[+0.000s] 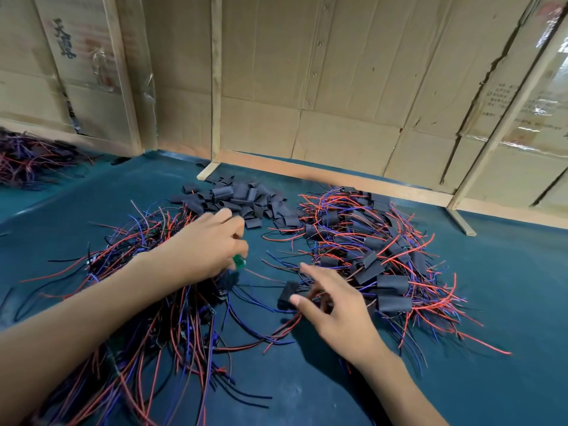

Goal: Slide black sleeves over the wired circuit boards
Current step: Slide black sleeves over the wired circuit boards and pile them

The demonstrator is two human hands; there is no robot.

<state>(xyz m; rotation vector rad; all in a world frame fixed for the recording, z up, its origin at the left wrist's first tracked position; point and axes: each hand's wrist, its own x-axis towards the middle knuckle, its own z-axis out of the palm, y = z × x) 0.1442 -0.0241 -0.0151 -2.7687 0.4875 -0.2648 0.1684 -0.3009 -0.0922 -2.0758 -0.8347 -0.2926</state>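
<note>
Because every piece on the dark green surface is small and light, the handling question is tangling, not weight. Largest is the heap of unsleeved wired boards toward the near left edge, its thin red, blue and black leads floppy and interlaced, so lifting one board will likely drag its neighbours. Toward the right edge lies the finished pile of sleeved boards. Between them, near the far edge, sits the mound of loose black sleeves, which look soft, flattened and probably a little slick, best taken by the sides so the mouth gapes. The left hand pinches a small green circuit board in curled fingers; a board is stiff and is best gripped by its edges, away from the solder joints. The right hand hovers, fingers spread and relaxed, over one black sleeve, seemingly without gripping it.
</note>
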